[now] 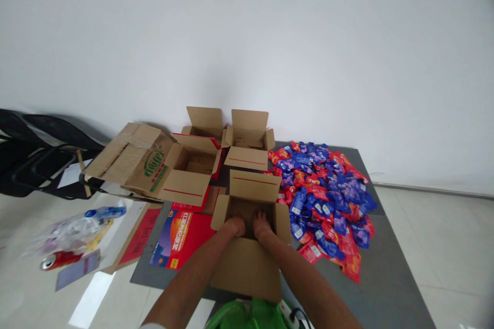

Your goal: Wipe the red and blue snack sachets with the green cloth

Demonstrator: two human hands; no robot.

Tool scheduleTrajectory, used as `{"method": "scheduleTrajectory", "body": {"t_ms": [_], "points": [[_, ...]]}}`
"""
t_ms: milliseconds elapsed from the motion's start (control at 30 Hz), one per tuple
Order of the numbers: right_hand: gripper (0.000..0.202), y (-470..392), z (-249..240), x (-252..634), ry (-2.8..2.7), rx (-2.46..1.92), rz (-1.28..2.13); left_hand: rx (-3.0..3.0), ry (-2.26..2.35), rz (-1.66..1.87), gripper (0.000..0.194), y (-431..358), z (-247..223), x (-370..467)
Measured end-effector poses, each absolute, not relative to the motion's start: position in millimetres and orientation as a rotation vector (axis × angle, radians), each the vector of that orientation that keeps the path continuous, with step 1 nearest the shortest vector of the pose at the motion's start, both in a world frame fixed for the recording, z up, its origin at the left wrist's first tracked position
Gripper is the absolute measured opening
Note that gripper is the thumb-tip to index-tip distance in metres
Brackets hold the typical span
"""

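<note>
Directly in front of me stands an open cardboard box [247, 272] with its flaps folded outward. Both of my hands reach into it. My left hand [236, 225] is just inside the left part of the opening; its fingers are mostly hidden. My right hand [261, 222] reaches down inside, with its fingers stretched toward the bottom and nothing visible in them. To the right of the box lies a big heap of blue and red sachets [320, 195]. A flat red printed carton [196, 231] lies to the left.
Several more open boxes stand behind, including a rear box [247, 157] and a red-sided box [187, 185]. A larger used carton [135, 157] sits at left. Beyond the grey table [386, 277] are a plastic bottle [106, 212], a can [62, 259] and a black chair [42, 164].
</note>
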State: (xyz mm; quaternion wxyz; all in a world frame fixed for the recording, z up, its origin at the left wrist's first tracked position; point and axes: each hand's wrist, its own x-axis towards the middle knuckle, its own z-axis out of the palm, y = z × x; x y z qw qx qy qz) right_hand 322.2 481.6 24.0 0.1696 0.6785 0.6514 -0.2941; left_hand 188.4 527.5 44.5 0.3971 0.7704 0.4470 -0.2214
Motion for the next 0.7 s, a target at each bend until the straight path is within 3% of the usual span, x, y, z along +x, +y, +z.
{"method": "scheduleTrajectory", "body": {"t_ms": [100, 333, 700], "points": [[0.04, 476, 37, 328, 1.951, 1.858, -0.864, 1.955, 1.175, -0.63, 0.037, 521, 59, 192], [0.045, 468, 73, 343, 2.068, 1.948, -0.882, 2.057, 1.277, -0.376, 0.036, 508, 96, 192], [0.05, 429, 144, 387, 1.985, 2.61, -0.543, 2.108, 1.713, 0.05, 0.061, 507, 143, 148]]}}
